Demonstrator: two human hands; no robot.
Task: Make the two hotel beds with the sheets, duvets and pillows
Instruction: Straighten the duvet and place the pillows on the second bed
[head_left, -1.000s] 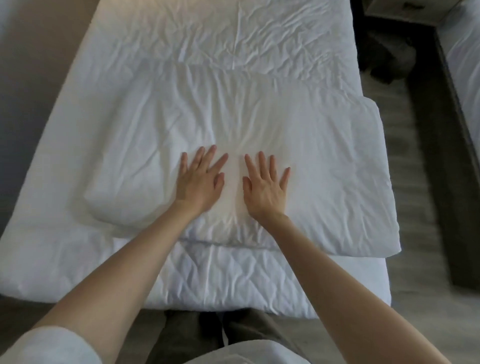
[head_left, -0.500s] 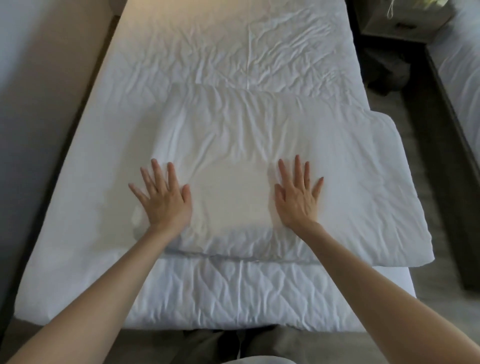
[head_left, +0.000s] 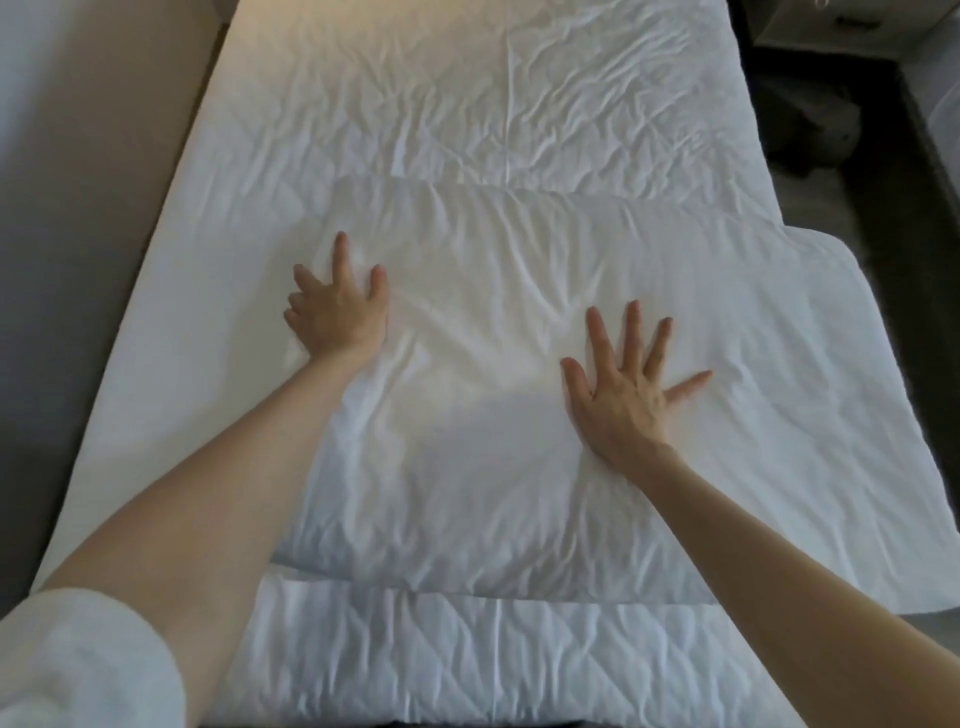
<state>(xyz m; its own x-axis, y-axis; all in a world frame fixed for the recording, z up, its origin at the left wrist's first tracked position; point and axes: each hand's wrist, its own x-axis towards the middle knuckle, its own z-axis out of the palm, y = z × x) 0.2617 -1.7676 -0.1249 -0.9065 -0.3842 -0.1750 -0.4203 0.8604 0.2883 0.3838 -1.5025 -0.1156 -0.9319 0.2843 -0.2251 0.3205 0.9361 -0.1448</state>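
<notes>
Looking down the length of a bed (head_left: 467, 670) under a creased white sheet (head_left: 571, 93), tight against a wall (head_left: 52, 156) on the left, with a dark strip of floor (head_left: 872, 208) open along the right. Across its near half, a folded white duvet (head_left: 493, 493), overhanging the bed's right edge. Pressing palm-down on the duvet with both arms stretched forward: left hand (head_left: 337, 317) at the fold's left edge, fingers partly sunk in the cloth, grasping nothing; right hand (head_left: 623, 400) well apart, fingers fanned straight, likewise released
</notes>
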